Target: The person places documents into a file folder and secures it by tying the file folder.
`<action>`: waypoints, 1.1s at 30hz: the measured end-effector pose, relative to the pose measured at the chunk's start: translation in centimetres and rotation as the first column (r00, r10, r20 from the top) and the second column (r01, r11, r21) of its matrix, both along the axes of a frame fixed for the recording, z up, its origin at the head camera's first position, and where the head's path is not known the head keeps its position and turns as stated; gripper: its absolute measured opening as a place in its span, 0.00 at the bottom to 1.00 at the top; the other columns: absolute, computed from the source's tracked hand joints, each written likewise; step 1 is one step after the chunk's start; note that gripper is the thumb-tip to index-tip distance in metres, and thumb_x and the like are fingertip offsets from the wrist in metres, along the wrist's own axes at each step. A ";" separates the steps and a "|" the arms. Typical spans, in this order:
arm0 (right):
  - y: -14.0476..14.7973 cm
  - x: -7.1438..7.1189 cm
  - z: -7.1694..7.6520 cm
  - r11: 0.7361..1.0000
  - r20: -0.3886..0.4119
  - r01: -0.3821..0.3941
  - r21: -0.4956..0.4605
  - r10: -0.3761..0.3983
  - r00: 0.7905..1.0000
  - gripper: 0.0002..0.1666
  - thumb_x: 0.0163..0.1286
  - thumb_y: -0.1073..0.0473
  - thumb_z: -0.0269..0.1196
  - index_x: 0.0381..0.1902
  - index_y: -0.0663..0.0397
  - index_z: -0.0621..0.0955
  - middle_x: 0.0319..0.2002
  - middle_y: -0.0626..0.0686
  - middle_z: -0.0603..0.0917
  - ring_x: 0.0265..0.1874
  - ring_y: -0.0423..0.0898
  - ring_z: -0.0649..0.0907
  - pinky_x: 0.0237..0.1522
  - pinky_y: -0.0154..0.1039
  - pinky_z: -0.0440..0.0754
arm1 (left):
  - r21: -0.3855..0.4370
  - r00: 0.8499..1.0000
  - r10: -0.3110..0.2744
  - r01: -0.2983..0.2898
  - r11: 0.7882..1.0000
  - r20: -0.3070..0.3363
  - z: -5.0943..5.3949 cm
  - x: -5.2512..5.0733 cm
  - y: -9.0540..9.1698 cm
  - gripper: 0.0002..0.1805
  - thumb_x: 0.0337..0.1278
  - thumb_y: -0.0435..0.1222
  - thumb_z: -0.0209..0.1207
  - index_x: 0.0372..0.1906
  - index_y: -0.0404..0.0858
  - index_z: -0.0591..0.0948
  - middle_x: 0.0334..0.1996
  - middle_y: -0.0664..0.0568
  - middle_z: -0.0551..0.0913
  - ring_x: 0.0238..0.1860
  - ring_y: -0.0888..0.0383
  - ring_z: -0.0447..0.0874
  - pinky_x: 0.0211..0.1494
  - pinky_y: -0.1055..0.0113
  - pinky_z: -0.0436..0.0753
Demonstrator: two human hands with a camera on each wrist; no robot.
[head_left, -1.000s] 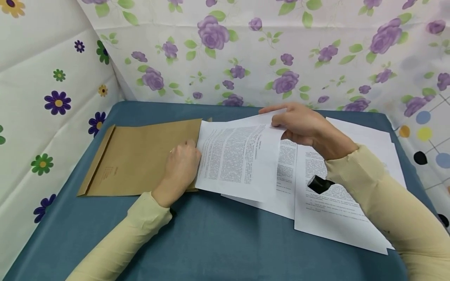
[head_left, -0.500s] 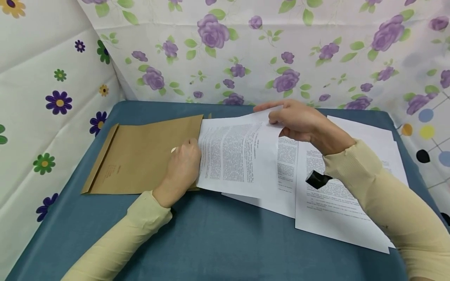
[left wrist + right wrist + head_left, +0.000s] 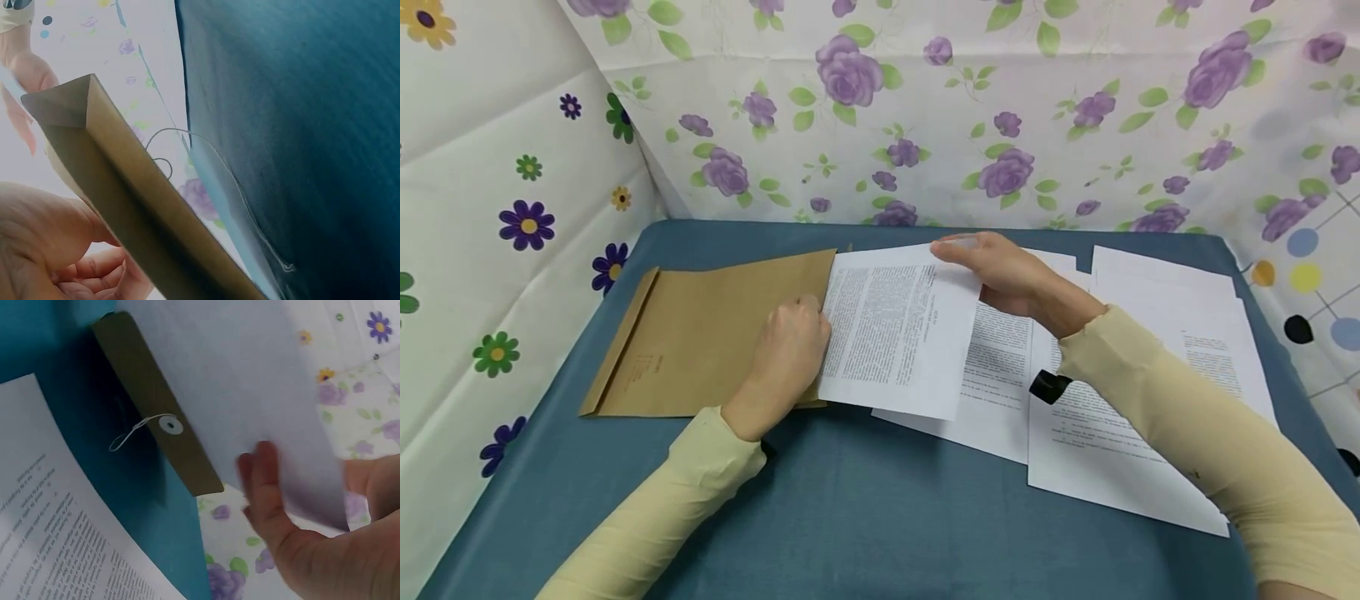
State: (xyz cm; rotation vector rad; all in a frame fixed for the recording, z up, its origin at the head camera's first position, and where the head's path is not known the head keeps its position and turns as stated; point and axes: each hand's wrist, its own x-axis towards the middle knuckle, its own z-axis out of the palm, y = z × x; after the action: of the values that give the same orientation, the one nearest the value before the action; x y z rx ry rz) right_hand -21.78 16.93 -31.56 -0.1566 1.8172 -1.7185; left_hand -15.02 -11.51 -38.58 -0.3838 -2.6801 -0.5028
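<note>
A brown paper envelope [image 3: 700, 333] lies on the left part of the table, its mouth facing right. My left hand [image 3: 788, 358] grips the envelope near that mouth with curled fingers. A printed sheet of paper [image 3: 887, 333] has its left end at the mouth. My right hand [image 3: 1011, 271] holds the sheet's far right corner, thumb on the near side and fingers on the other, as the right wrist view also shows. The envelope's flap [image 3: 156, 400] carries a round white button [image 3: 170, 425] with a string [image 3: 131, 433]. In the left wrist view the mouth [image 3: 81, 134] gapes.
More printed sheets [image 3: 992, 392] lie beneath and to the right of the held one. Another overlapping group of papers [image 3: 1120, 467] spreads under my right forearm. The blue-covered table [image 3: 880, 517] meets floral cloth [image 3: 925, 117] at the back.
My right hand has moved left and slightly down with the sheet's right end. The sheet sits a little further left against the envelope. My left hand has stayed nearly in place.
</note>
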 end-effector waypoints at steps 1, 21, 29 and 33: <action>0.2 0.1 0.0 1.000 0.003 -0.030 -0.001 0.030 1.000 0.29 0.81 0.51 0.58 0.72 0.60 0.71 0.60 0.61 0.83 0.52 0.54 0.87 0.48 0.47 0.86 | 0.007 1.000 0.009 -0.009 1.000 0.010 0.0 0.0 0.0 0.16 0.65 0.23 0.55 0.19 0.32 0.72 0.15 0.45 0.68 0.15 0.51 0.72 0.16 0.60 0.71; -4.6 0.3 -1.5 0.943 -0.027 -0.189 0.273 0.204 0.979 0.17 0.77 0.62 0.63 0.57 0.67 0.79 0.45 0.63 0.89 0.24 0.49 0.88 0.27 0.37 0.85 | 0.041 0.999 0.010 -0.011 0.999 0.035 0.4 0.5 0.3 0.16 0.65 0.23 0.55 0.20 0.33 0.72 0.15 0.46 0.66 0.15 0.53 0.68 0.17 0.62 0.68; -5.0 0.7 -2.2 0.957 0.024 -0.158 0.243 0.157 0.987 0.19 0.77 0.54 0.63 0.49 0.67 0.82 0.35 0.63 0.89 0.20 0.47 0.86 0.26 0.37 0.85 | 0.052 0.998 0.032 -0.035 0.998 0.050 0.9 0.6 0.3 0.13 0.65 0.23 0.55 0.22 0.32 0.75 0.17 0.45 0.69 0.17 0.51 0.72 0.18 0.60 0.72; -4.6 1.5 -1.8 0.953 0.022 -0.148 0.263 0.147 0.989 0.17 0.77 0.57 0.63 0.37 0.68 0.75 0.24 0.63 0.86 0.16 0.46 0.85 0.27 0.38 0.85 | 0.053 0.998 0.033 -0.035 0.998 0.046 0.9 0.6 0.3 0.13 0.65 0.23 0.54 0.22 0.32 0.74 0.18 0.45 0.69 0.17 0.51 0.72 0.18 0.60 0.72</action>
State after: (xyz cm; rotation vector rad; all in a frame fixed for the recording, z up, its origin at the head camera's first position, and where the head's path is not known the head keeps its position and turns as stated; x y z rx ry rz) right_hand -20.28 12.28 -33.32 -0.1742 1.9601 -1.3595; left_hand -14.45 -11.22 -37.67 -0.3150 -2.7055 -0.5784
